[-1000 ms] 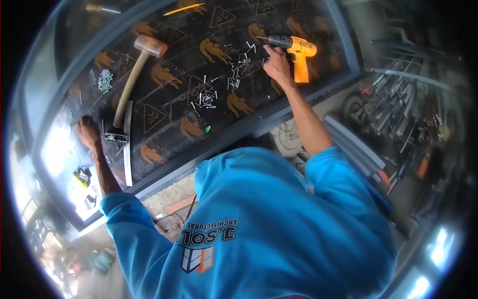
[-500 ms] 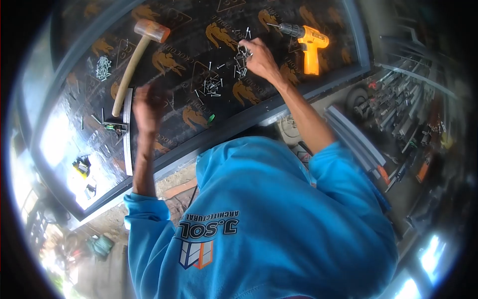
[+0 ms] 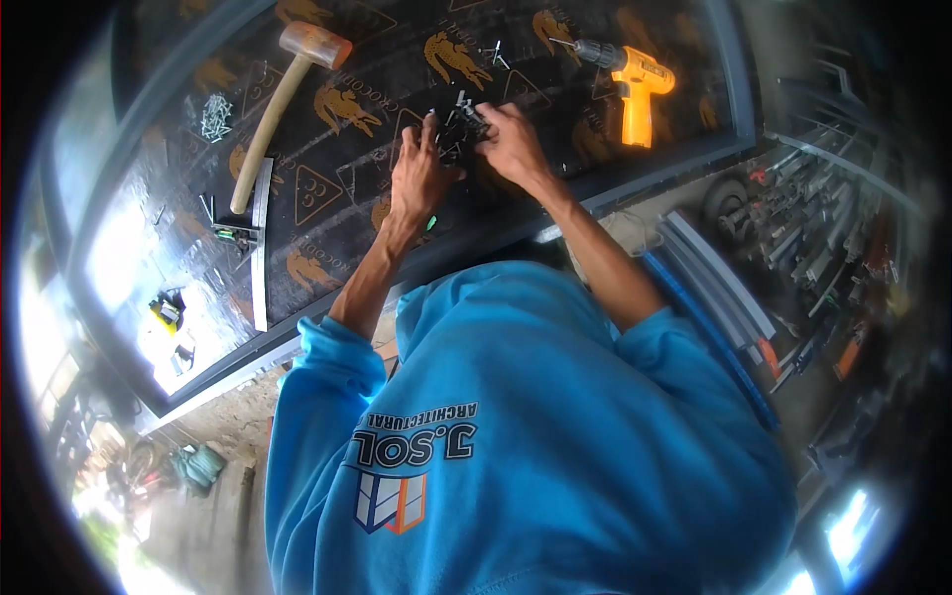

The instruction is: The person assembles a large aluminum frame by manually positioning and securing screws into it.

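On the dark printed board [image 3: 397, 89], my left hand [image 3: 420, 177] lies at the left side of a heap of small screws [image 3: 462, 121], its fingers apart and pointing away from me. My right hand [image 3: 511, 144] touches the heap from the right with bent fingers; what sits under its fingertips is too small to make out. A few loose screws [image 3: 499, 56] lie farther off, beyond my right hand. Another pile of screws [image 3: 215, 117] rests near the mallet.
A wooden-handled mallet [image 3: 268, 134] lies left, beside a metal strip [image 3: 261, 258]. A yellow drill [image 3: 638, 94] lies right. A yellow-black tool [image 3: 167, 312] is at the lower left. Metal profiles [image 3: 719, 283] stand off the board's right edge.
My left hand has moved right, from beside the mallet to the screws. My right hand has come slightly nearer to me, and the screws between my hands are gathered closer together.
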`<state>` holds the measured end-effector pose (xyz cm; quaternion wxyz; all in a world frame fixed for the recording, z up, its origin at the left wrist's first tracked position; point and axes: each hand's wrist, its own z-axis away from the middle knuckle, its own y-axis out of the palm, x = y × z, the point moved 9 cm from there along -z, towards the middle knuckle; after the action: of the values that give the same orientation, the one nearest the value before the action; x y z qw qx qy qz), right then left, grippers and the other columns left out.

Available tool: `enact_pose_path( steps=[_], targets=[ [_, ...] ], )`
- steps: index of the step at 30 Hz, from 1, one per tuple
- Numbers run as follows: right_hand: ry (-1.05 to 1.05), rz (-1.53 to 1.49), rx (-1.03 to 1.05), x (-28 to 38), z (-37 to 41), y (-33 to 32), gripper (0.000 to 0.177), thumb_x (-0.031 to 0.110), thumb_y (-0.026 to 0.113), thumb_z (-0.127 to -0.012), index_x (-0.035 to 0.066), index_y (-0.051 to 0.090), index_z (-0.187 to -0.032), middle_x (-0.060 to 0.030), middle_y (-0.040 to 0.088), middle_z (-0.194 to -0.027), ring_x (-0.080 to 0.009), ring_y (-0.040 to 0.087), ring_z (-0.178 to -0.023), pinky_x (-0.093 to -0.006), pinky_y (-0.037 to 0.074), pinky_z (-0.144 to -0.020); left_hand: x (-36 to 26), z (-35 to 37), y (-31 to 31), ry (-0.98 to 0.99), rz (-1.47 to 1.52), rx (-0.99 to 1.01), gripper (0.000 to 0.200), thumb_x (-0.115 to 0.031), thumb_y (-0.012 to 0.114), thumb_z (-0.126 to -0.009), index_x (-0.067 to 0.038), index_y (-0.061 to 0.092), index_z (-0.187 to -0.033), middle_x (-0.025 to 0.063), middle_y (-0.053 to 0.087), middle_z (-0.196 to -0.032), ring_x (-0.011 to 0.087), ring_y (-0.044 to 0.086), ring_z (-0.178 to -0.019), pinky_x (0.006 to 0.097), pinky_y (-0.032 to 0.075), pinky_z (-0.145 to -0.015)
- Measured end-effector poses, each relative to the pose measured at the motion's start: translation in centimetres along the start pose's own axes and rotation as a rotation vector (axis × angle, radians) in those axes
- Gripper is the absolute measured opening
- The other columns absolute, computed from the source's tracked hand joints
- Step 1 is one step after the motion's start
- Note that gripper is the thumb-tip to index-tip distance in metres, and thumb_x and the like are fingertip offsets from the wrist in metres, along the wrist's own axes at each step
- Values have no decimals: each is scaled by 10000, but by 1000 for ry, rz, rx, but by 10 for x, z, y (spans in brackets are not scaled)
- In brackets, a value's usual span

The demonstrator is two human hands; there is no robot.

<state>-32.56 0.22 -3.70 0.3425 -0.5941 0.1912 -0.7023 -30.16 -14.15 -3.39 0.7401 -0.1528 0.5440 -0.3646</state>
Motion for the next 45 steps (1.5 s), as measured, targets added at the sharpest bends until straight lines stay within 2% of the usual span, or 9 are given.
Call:
enact_pose_path(
  steps=[12, 16, 20, 21, 26, 29, 32, 40, 45],
  targets=[
    [-153, 338, -358, 4, -101, -52, 277, 216, 567, -867, 76, 572, -1107, -169, 536, -1002, -377, 514, -977, -457, 482, -797, 10, -15, -35, 6, -39, -230, 1110, -220, 890, -493, -69, 274, -1403, 193, 415, -1208, 385, 536, -1073, 429, 523, -834],
    [-639, 428, -301, 54, -106, 9, 267, 188, 594, -844, 70, 582, -1083, -146, 538, -980, -350, 523, -943, -418, 461, -804, 2, -41, -54, 75, -71, -248, 1152, -235, 907, -447, 8, 260, -1368, 218, 409, -1166, 417, 537, -1034, 452, 517, -810],
    [-417, 115, -118, 45, -74, 24, 326, -1, 576, -800, 3, 570, -1126, -165, 561, -1038, -351, 535, -1021, -412, 446, -872, 6, -68, -12, 346, -135, -185, 775, -181, 749, -671, 22, 358, -1308, 286, 445, -1110, 443, 579, -921, 461, 514, -798],
    [-388, 99, -36, 46, -69, 26, 320, -7, 577, -801, -1, 575, -1121, -167, 568, -1056, -358, 537, -1032, -404, 445, -883, 14, -71, -6, 193, -150, -13, 978, -249, 865, -525, 62, 369, -1309, 244, 455, -1196, 387, 482, -1089, 410, 496, -888],
    [-299, -39, -12, 46, -51, -21, 277, 42, 648, -798, 8, 624, -1072, -159, 600, -1051, -340, 575, -1004, -384, 462, -860, 5, -26, -41, 227, -206, -98, 895, -247, 857, -536, -51, 446, -1306, 185, 470, -1111, 366, 483, -1090, 423, 490, -894],
    [-73, 91, 105, -5, -47, -52, 689, 147, 808, -649, 37, 511, -1261, -186, 535, -1157, -347, 537, -1067, -383, 448, -912, 29, 5, -64, 83, -100, -178, 908, -216, 852, -525, -161, 433, -1328, 161, 452, -1131, 378, 484, -1082, 444, 503, -870],
    [-124, 277, 228, -8, -29, -44, 1006, 137, 858, -544, 52, 329, -1395, -191, 426, -1212, -357, 454, -1162, -372, 417, -967, 22, 4, -30, 109, -240, -79, 1083, -202, 874, -470, -47, 308, -1381, 207, 425, -1156, 386, 502, -1041, 444, 533, -793],
    [-265, 139, 127, 38, -23, 26, 596, -116, 483, -667, -73, 459, -1261, -243, 503, -1096, -399, 482, -1103, -378, 423, -941, -15, -26, 7, 294, -233, -141, 904, -115, 838, -522, 31, 386, -1291, 220, 453, -1174, 397, 478, -1069, 419, 442, -932],
    [-176, -56, 225, 29, -19, 8, 635, -104, 597, -670, -18, 469, -1287, -191, 534, -1118, -316, 549, -1040, -355, 476, -876, 5, -25, -2, 178, -8, -95, 839, -108, 825, -519, -22, 459, -1269, 193, 471, -1176, 353, 479, -1089, 408, 429, -959]
  ],
)
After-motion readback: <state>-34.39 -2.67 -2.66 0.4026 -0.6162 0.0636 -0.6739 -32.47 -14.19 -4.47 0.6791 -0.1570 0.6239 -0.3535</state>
